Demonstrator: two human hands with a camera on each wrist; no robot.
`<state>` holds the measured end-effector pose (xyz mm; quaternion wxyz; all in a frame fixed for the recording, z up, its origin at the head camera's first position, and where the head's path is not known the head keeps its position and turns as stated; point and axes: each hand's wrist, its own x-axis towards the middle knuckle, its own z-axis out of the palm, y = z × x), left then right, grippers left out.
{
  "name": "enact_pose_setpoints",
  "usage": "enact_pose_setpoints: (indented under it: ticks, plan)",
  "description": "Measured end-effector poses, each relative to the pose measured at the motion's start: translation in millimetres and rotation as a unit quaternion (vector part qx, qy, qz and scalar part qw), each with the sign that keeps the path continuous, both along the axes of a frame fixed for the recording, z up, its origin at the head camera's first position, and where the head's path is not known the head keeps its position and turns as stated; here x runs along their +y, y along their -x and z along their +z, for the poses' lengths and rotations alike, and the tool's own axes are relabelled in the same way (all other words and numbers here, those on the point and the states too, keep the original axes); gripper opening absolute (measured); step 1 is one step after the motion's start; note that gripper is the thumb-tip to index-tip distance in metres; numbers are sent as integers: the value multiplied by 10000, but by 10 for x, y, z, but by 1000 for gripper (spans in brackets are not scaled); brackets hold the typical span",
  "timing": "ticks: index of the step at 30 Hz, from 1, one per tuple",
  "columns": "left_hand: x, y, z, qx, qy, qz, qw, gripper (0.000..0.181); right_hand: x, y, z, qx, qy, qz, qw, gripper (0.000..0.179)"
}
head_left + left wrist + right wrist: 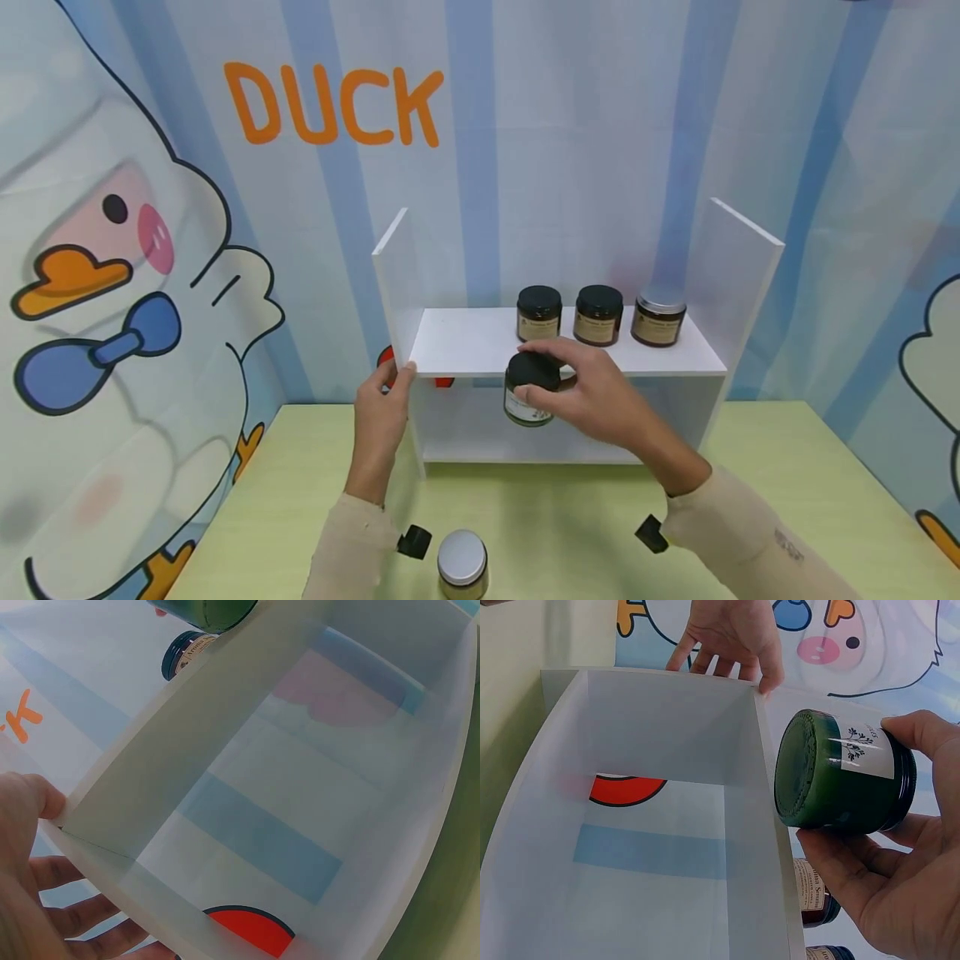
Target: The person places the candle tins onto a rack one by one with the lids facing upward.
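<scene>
Between thumb and fingers, my right hand (592, 392) grips a green glass jar (832, 780) with a black lid and a white label. In the head view this jar overlaps the front edge of the upper board of a white two-tier shelf (465, 342). My left hand (381, 412) holds the shelf's left side panel, thumb at the front edge and fingers along the outer face, as the left wrist view shows. On the upper board stand two dark jars with black lids, one jar (539, 312) left of the other jar (598, 315), and a silver-lidded jar (658, 317) at the right.
Another silver-lidded jar (462, 562) stands on the pale green table (570, 533), in front of the shelf near the left wrist. Side panels rise at both ends of the upper board, such as the right panel (738, 283). A printed duck curtain (585, 125) hangs behind.
</scene>
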<state>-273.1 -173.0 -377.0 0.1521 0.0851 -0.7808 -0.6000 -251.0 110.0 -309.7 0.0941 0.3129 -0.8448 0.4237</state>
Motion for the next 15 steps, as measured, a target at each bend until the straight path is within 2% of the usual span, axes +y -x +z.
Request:
enact_pose_setpoints:
  ticks: [8, 15]
  plan:
    - [8, 5, -2, -4, 48, -20, 10000, 55, 1, 47, 34, 9, -4, -46, 10000, 52]
    - [3, -8, 4, -1, -31, -23, 10000, 56, -1, 72, 82, -144, -49, -181, 9997, 52]
